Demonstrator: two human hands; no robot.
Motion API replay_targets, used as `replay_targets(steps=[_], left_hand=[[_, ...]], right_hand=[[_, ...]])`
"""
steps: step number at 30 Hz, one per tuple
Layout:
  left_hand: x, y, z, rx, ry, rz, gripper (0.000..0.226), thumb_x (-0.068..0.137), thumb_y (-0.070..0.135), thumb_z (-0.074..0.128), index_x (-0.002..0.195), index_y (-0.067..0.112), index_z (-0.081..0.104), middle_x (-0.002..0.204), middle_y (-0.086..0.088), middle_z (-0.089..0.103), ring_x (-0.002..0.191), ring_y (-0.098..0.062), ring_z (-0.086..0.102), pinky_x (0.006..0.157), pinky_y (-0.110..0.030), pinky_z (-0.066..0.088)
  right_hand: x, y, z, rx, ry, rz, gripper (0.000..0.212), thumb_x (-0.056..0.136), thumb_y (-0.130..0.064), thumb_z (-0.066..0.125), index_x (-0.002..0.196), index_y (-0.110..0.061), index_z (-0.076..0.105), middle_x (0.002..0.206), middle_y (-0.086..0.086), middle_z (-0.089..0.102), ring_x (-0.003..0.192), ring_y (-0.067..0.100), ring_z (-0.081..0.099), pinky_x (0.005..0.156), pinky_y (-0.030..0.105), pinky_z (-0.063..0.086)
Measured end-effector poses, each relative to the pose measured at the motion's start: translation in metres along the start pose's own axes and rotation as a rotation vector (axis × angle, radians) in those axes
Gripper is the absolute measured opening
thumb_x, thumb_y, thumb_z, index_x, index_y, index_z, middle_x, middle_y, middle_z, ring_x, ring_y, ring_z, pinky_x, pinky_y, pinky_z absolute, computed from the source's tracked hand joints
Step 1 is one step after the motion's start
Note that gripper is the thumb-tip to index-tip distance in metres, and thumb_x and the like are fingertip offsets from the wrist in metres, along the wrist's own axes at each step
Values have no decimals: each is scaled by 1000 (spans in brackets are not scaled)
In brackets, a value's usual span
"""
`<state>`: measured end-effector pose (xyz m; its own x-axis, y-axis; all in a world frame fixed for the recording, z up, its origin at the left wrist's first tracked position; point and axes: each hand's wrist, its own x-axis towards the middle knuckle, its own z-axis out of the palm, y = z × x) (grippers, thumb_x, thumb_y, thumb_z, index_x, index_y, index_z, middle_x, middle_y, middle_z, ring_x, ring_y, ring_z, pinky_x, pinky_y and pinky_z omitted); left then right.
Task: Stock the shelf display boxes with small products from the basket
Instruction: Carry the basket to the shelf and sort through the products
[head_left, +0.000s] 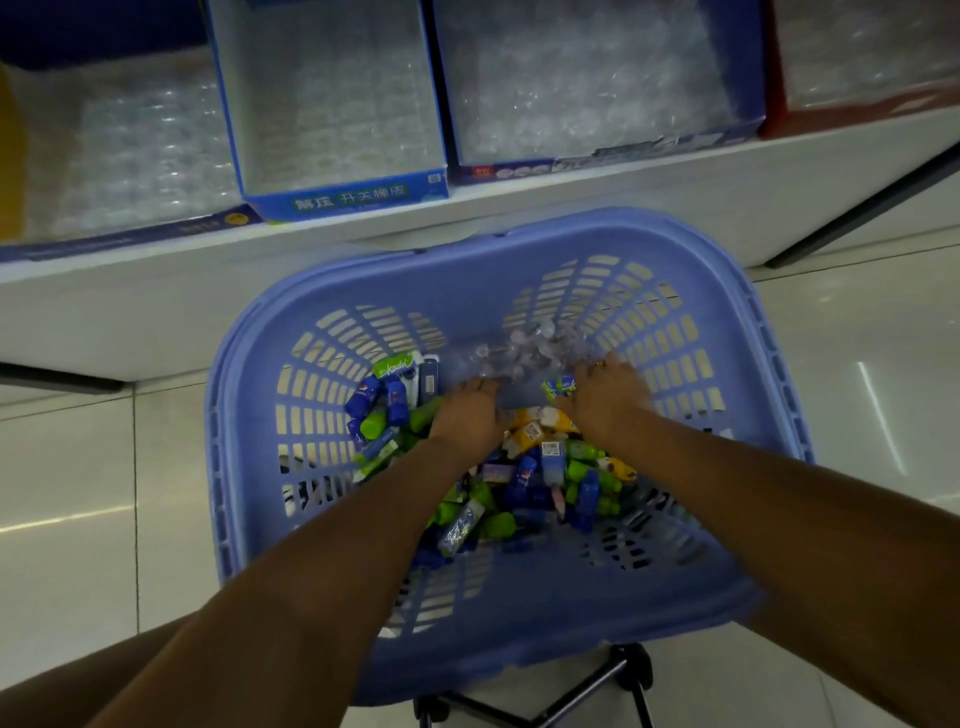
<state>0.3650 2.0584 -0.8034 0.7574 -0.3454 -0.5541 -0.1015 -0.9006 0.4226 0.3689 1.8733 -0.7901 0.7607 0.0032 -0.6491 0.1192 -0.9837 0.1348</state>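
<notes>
Both hands down among the products (550, 460) in the basket (519, 244)
Left hand (470, 415) and right hand (605, 397) lie palm-down on the heap, fingers dug in; whether they grip anything cannot be told. Boxes (343, 200) stand on the shelf (675, 189) beyond.

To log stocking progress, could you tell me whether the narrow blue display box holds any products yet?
No, the narrow blue display box shows only an empty clear tray inside.

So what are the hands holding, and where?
Left hand and right hand meet a clear plastic tray at its near edge; whether they grip cannot be told.
</notes>
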Motion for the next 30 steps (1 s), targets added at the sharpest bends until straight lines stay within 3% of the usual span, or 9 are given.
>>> replay_targets(steps=[4,7,11,15,20,22,24,26,30], left_hand=[[3,-4,6,-121,110,-39,33,96,20,46,126,6,49,124,-15,52,109,-30,53,90,-38,46],[5,-5,-1,-426,345,-299,26,92,18,56,112,4,47,100,-15,58,86,-30,61,66,-34,47],[18,-10,-15,-466,234,-394,43,83,17,71,113,-2,49,95,-16,62,91,-31,62,68,-34,48],[33,-4,-18,-484,151,-404,49,73,27,81,103,-6,59,104,-21,65,97,-31,63,77,-36,50],[40,14,3,-944,192,-550,37,80,28,75,90,-7,68,90,-23,70,83,-34,68,82,-45,56],[45,30,8,-1063,153,-501,28,85,21,70,90,-6,68,93,-26,70,80,-34,67,84,-49,55],[50,44,6,-957,99,-404,28,91,25,63,93,-4,67,103,-27,68,87,-34,66,88,-47,53],[48,46,-1,-662,85,-271,37,95,31,54,102,-2,67,107,-23,67,99,-33,63,89,-40,50],[22,20,-4,-155,22,-70,35,100,27,40,116,1,56,116,-21,60,107,-34,56,89,-38,44]], right_hand=[[0,-11,9,282,-57,81,76,87,-72,27,145,-22,26,149,17,29,138,39,20,106,50,33],[8,-21,12,405,-102,144,79,81,-79,30,145,-33,21,153,15,22,138,42,21,101,55,39],[18,-19,12,423,-203,64,71,84,-75,31,144,-36,25,151,13,30,135,40,30,104,53,36],[8,-29,10,619,-284,-222,49,93,-52,44,139,-34,40,143,8,46,123,26,48,104,38,42],[-10,-47,5,592,-351,-410,45,98,-46,38,138,-26,40,136,10,51,112,24,54,83,30,42],[-19,-48,9,566,-345,-391,48,99,-48,31,141,-26,37,138,11,49,115,26,52,89,34,43],[-29,-50,15,485,-350,-376,52,100,-47,24,147,-25,24,146,14,40,126,31,44,102,41,36],[-40,-52,20,435,-325,-373,55,101,-46,21,150,-26,10,153,12,27,133,33,36,108,46,30],[-51,-47,23,586,-253,-279,52,101,-31,32,150,-16,19,153,15,27,140,34,28,114,44,23]])
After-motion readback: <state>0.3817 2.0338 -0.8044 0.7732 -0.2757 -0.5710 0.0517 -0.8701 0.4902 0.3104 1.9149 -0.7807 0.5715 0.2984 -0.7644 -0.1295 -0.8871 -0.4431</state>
